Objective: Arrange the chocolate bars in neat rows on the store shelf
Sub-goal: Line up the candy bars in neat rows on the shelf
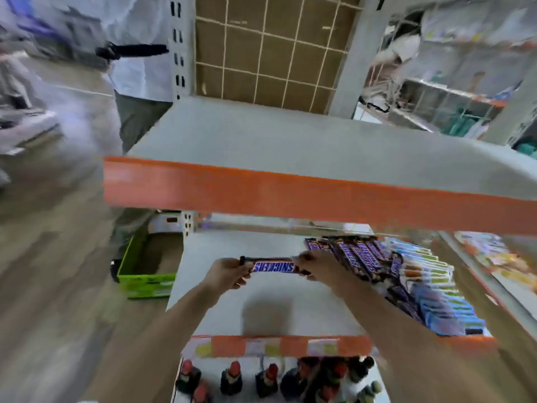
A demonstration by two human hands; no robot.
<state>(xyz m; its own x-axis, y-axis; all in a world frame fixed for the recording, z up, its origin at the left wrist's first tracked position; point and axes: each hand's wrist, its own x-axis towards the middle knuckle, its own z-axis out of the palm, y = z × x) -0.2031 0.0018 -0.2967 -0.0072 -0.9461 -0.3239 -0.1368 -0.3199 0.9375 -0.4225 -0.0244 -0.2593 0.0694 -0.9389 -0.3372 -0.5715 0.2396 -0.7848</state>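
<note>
A brown Snickers bar (273, 267) is held crosswise above the grey middle shelf (232, 312), label facing me upside down. My left hand (229, 271) pinches its left end and my right hand (315, 264) pinches its right end. To the right, a row of several Snickers bars (353, 255) lies side by side on the same shelf, touching my right hand's back. More dark bars (405, 301) trail toward the front edge.
Blue and green packets (438, 298) fill the shelf's right part. An orange-edged upper shelf (290, 196) overhangs. Dark bottles with red caps (267, 379) stand on the shelf below. A green box (145, 274) sits on the floor at left; a person (136, 68) stands behind.
</note>
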